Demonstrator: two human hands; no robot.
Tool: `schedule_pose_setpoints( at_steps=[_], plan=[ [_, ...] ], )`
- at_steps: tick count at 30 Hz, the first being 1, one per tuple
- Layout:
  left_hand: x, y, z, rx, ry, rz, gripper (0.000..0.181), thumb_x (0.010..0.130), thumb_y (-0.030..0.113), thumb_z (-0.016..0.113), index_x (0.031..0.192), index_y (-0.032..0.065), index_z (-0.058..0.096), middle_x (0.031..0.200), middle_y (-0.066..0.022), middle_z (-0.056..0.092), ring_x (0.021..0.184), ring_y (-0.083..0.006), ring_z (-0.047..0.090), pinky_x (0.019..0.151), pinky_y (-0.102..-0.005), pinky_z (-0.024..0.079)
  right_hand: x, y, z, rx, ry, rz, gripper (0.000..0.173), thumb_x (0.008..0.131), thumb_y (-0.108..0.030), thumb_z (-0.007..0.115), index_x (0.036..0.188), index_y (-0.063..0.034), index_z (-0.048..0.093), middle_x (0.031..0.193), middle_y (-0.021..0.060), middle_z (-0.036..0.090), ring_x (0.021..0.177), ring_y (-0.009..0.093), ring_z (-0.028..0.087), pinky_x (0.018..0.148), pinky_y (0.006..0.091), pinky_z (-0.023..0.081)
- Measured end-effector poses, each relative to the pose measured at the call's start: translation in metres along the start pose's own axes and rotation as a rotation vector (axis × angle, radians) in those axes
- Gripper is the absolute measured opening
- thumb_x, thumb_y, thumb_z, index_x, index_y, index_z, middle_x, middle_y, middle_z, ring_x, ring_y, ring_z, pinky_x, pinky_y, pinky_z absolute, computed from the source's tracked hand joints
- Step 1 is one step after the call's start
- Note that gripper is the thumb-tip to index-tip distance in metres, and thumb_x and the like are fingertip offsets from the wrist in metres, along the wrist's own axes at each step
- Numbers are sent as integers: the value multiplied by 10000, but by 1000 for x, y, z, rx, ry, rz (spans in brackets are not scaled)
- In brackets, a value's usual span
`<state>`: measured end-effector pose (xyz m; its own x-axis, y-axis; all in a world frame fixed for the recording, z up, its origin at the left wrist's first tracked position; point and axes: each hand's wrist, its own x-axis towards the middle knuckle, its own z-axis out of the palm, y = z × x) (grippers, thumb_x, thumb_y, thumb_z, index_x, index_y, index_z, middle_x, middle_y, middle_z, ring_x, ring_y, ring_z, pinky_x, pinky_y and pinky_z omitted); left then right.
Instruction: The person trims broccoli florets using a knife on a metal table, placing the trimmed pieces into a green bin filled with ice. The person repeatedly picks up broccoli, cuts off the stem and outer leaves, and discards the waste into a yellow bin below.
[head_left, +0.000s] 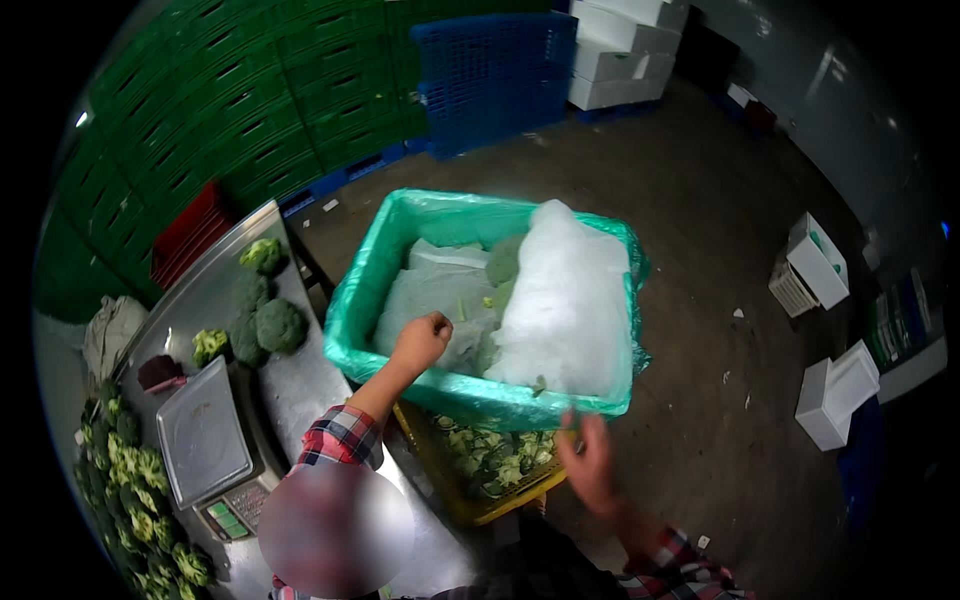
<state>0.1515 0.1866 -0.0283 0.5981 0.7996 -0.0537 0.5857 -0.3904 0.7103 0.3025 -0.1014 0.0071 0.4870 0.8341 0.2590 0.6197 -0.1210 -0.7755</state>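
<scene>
My left hand (424, 341) hovers over the near left part of a crate lined with green plastic film (360, 277). Its fingers are curled; whether anything is pinched between them cannot be made out. Thin white sheeting (431, 289) covers much of the contents, and broccoli heads (506, 259) show in the middle. A thick white sheet (566, 300) lies folded over the right side, with a small green leaf (538, 385) at its near edge. My right hand (591, 461), blurred, is just outside the near right corner, thumb and fingers apart.
Below the lined crate, a yellow crate (480, 514) holds trimmings (499, 454). At left, a metal table (296, 382) carries broccoli (279, 326) and a weighing scale (206, 435). Stacked green crates (225, 82), a blue pallet (495, 75) and white foam boxes (622, 64) stand behind.
</scene>
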Motion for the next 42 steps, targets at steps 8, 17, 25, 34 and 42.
schedule_pose_setpoints(
  at_steps=[8,17,25,34,42],
  plan=[
    [24,-3,35,-204,1,-146,291,792,236,623,975,11,609,912,-141,653,835,-226,627,762,-326,476,144,57,-4,-60,-23,160,283,806,-157,626,1023,11,556,846,180,606,706,274,601,583,337,462],
    [107,23,73,-481,-295,-157,752,745,334,674,1358,83,319,1270,-194,461,1154,-291,462,917,-379,405,122,71,-12,191,1,171,166,830,-137,600,832,26,571,678,164,592,580,261,583,534,329,443],
    [118,18,106,-961,-259,-461,809,655,320,707,1316,28,344,1197,-163,485,1026,-258,524,827,-368,444,118,77,-12,427,-62,428,160,839,-132,618,843,23,580,592,31,538,507,71,482,469,241,392],
    [134,17,80,-674,-299,-350,757,624,384,717,1179,-36,420,1054,-121,523,881,-218,529,698,-303,435,126,46,-32,509,-107,480,164,847,-144,613,885,14,590,614,22,542,493,62,461,453,235,383],
    [70,11,8,-330,456,-156,401,611,223,744,821,28,463,717,-30,486,636,-144,474,584,-304,414,124,46,-23,454,-178,468,263,844,-182,610,1025,0,553,719,106,585,595,171,555,559,306,450]
  ],
)
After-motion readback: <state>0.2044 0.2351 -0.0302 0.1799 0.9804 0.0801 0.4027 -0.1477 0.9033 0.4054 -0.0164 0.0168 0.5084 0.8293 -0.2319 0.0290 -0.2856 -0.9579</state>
